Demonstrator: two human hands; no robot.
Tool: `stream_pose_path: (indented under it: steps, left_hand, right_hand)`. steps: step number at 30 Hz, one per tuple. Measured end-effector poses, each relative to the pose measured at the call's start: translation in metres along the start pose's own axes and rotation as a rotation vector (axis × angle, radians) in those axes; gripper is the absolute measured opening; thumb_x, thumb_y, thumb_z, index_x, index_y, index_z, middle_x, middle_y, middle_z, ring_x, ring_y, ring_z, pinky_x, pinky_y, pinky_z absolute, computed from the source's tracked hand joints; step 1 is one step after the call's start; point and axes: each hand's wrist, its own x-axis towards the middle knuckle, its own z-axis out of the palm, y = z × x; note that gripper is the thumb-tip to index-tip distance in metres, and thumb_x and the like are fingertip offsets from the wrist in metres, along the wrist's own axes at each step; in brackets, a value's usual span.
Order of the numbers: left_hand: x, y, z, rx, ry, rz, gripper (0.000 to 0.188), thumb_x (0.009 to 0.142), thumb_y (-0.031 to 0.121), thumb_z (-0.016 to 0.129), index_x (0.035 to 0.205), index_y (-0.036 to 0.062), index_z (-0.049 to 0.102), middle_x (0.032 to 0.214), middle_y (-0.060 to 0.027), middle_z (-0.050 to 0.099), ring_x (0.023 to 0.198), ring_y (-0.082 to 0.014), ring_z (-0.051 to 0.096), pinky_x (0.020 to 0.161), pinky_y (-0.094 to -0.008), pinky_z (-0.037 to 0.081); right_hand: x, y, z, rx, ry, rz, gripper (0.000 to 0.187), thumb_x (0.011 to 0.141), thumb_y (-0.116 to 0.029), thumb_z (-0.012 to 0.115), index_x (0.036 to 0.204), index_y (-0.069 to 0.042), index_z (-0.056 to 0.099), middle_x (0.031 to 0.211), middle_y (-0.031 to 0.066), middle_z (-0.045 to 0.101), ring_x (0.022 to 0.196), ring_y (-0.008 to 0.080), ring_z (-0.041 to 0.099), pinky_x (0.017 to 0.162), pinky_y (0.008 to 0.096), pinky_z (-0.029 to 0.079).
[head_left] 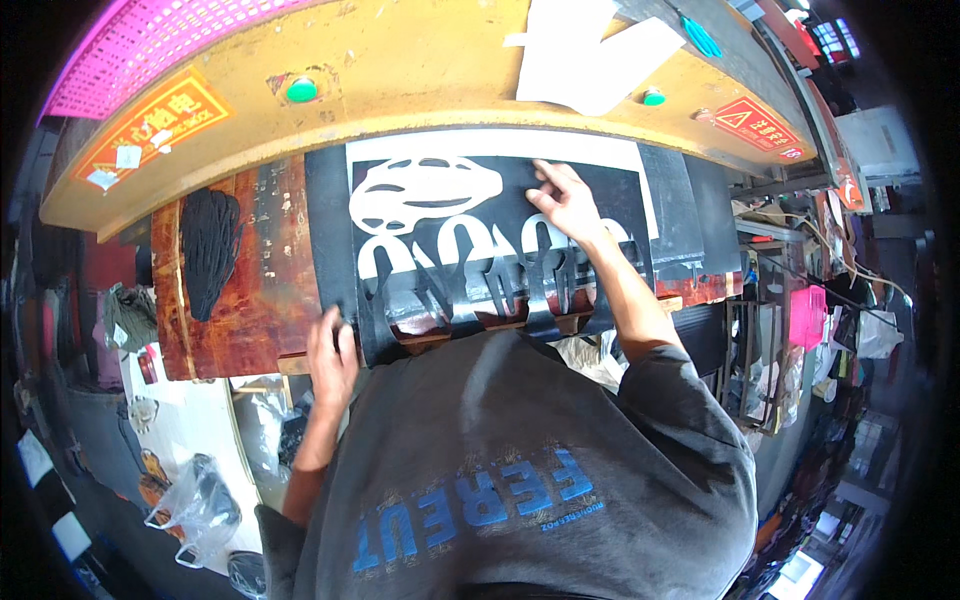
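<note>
A black sheet (pixel 510 185) lies in front of me over a white sheet (pixel 430 145). White shows through an oval, slotted cut-out (pixel 425 195) at its upper left. Along its near part run several arched openings, with narrow black strips (pixel 545 285) between them drooping over the table's near edge. My right hand (pixel 565 200) is over the right part of the black sheet, index finger stretched out, the other fingers partly bent, nothing visible in it. By the near left corner of the sheet is my left hand (pixel 332 355), its fingers extended and slightly apart, holding nothing I can see.
A yellow machine beam (pixel 420 90) with green buttons (pixel 301 90) crosses beyond the sheet. White papers (pixel 595 55) and a pink basket (pixel 150 45) rest on it. A bundle of black cut pieces (pixel 210 250) lies on the worn red-brown board (pixel 275 230) at left.
</note>
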Motion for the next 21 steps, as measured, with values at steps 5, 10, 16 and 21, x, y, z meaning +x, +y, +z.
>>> stream_pose_path:
  steps: [5, 10, 16, 21]
  left_hand:
    - [-0.012, -0.019, 0.033, 0.365, 0.145, 0.191, 0.018, 0.101, 0.026, 0.067, 0.097, 0.0086, 0.072, 0.092, -0.0102, 0.068, 0.087, -0.0335, 0.065, 0.08, -0.0472, 0.048]
    - [0.0, -0.027, 0.046, 0.331, 0.304, 0.291, 0.019, 0.097, 0.022, 0.066, 0.083, 0.0095, 0.068, 0.082, -0.0081, 0.067, 0.08, -0.0326, 0.064, 0.071, -0.0494, 0.047]
    - [0.016, -0.028, 0.045, 0.388, 0.305, 0.31, 0.024, 0.098, 0.025, 0.064, 0.08, 0.0093, 0.066, 0.084, -0.0099, 0.069, 0.081, -0.0342, 0.066, 0.072, -0.051, 0.048]
    - [0.035, -0.039, 0.055, 0.409, 0.325, 0.303, 0.025, 0.099, 0.029, 0.063, 0.084, 0.0105, 0.07, 0.085, -0.0093, 0.07, 0.084, -0.0332, 0.068, 0.074, -0.0507, 0.051]
  right_hand:
    - [-0.072, -0.004, -0.021, -0.082, 0.295, 0.131, 0.042, 0.093, -0.011, 0.08, 0.134, -0.004, 0.073, 0.105, 0.0079, 0.071, 0.092, 0.0157, 0.069, 0.086, 0.0295, 0.057]
    - [-0.133, -0.021, -0.019, 0.078, 0.332, 0.111, 0.035, 0.097, -0.005, 0.076, 0.131, 0.002, 0.074, 0.101, 0.0058, 0.069, 0.092, 0.0129, 0.067, 0.087, 0.027, 0.056]
    - [-0.175, -0.051, 0.011, 0.136, 0.27, 0.067, 0.032, 0.098, -0.005, 0.075, 0.129, 0.002, 0.075, 0.103, 0.0075, 0.071, 0.092, 0.0141, 0.07, 0.085, 0.0275, 0.057]
    - [-0.183, -0.066, 0.006, 0.051, 0.238, -0.048, 0.033, 0.098, -0.015, 0.076, 0.128, 0.001, 0.075, 0.104, 0.0096, 0.072, 0.096, 0.0197, 0.07, 0.087, 0.0323, 0.057]
